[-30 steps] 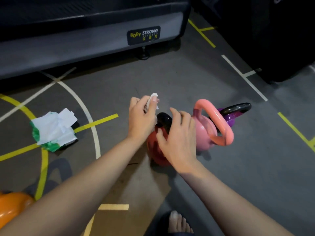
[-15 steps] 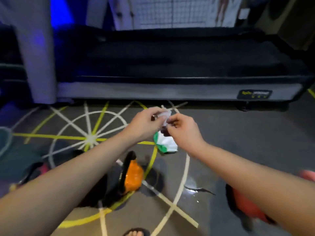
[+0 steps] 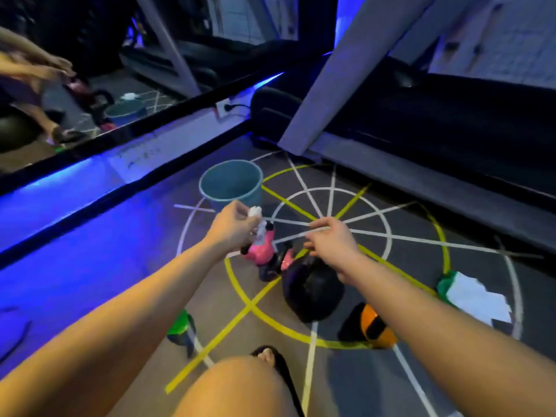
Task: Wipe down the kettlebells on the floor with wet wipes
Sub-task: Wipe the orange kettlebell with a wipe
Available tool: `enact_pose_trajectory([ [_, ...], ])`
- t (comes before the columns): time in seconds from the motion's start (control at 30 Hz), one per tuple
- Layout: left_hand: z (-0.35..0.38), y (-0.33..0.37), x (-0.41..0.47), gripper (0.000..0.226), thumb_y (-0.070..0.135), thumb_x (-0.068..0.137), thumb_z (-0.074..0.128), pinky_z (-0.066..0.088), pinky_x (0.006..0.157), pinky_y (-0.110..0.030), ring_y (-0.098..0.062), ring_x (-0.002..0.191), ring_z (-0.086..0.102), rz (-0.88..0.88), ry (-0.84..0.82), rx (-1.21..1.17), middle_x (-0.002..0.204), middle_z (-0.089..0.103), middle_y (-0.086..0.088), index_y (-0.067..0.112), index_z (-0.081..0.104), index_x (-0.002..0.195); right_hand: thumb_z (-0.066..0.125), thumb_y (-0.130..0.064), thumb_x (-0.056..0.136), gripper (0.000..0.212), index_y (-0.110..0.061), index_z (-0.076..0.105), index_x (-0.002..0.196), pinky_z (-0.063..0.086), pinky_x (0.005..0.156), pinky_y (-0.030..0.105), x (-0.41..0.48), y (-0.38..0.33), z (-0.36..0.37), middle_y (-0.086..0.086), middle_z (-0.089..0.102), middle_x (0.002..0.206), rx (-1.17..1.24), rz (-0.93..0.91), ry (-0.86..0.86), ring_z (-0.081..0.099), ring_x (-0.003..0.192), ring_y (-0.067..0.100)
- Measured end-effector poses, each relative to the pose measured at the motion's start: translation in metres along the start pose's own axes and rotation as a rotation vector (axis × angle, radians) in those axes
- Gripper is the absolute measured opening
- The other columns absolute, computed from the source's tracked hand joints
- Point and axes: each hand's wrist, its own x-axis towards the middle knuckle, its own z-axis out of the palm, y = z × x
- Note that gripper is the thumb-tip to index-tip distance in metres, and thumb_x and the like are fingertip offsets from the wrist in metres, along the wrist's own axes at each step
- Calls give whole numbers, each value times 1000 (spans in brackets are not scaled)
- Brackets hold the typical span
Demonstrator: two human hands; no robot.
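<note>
My left hand (image 3: 233,225) pinches a crumpled white wet wipe (image 3: 255,212) in the air, just in front of a blue-green bin (image 3: 231,185). My right hand (image 3: 331,240) hovers beside it, fingers loosely curled and holding nothing. Below the hands, kettlebells stand on the floor: a pink one (image 3: 261,251), a large black one (image 3: 313,288), an orange one (image 3: 373,328) and a green one (image 3: 180,325). The green-and-white wet wipe pack (image 3: 472,296) lies at the right.
A treadmill (image 3: 436,121) runs along the back right, its grey upright (image 3: 340,70) leaning over the floor. A wall mirror (image 3: 90,94) with a blue-lit ledge lines the left. My knee and sandalled foot (image 3: 270,359) are at the bottom.
My view has swung left, from the red and pink kettlebells to the bin. The left hand kept the wipe and carried it toward the bin; the right hand let go and moved apart.
</note>
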Motion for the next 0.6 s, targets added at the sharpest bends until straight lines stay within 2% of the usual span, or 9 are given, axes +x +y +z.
enact_pose_trajectory([
  [0.07,-12,-20,24,31,41,94,71,44,40,-23,-10,45,62,-67,89,-60,70,71,-7,13,56,92,56,-9,91,18,-27,60,96,61,79,53,20,10,23,4,73,84,-70,22,-24,75,74,25],
  [0.13,-22,-31,61,28,37,95,69,45,38,-23,-10,41,58,-81,181,-120,67,69,-9,11,63,88,56,-16,84,16,-29,60,95,61,80,53,41,14,41,4,73,90,-97,5,-40,75,74,29],
  [0.23,-39,-36,128,39,56,85,67,61,59,-44,-23,56,67,-78,244,-203,72,73,-11,19,72,79,59,-21,84,13,-29,62,94,61,81,51,71,10,58,1,71,99,-95,-5,-45,74,83,32],
  [0.3,-50,-40,170,40,62,79,69,63,63,-45,-26,73,73,-121,286,-188,93,74,-9,28,72,99,61,-23,85,11,-29,63,94,60,84,52,91,5,64,-1,70,98,-105,-4,-22,73,88,26],
  [0.37,-54,-37,185,67,67,77,66,62,53,-39,-31,84,75,-195,347,-71,116,70,-5,23,64,128,61,-22,87,9,-28,64,93,60,84,53,108,1,62,0,71,94,-113,-12,4,73,87,26],
  [0.4,-52,-38,187,67,64,82,66,58,45,-32,-31,86,75,-205,349,-38,122,68,-3,20,62,132,61,-19,90,9,-28,64,93,60,85,53,114,-1,60,1,71,93,-105,-14,17,73,86,25],
  [0.43,-45,-41,188,60,57,88,66,53,38,-27,-28,84,76,-200,329,-6,123,68,-3,17,63,133,60,-16,93,12,-27,64,92,60,86,51,117,-2,56,1,71,93,-84,-12,38,74,86,23],
  [0.5,-25,-42,180,43,43,96,64,51,35,-26,-21,72,75,-198,251,3,112,73,-8,12,67,127,58,-13,97,13,-23,65,93,60,88,46,121,2,41,3,72,97,-32,10,77,73,85,17],
  [0.6,16,-22,158,23,28,100,61,60,47,-36,-16,67,74,-108,30,48,97,73,-9,13,71,114,62,-26,85,9,-25,70,87,59,89,53,125,23,8,-1,76,86,18,-13,240,74,85,20],
])
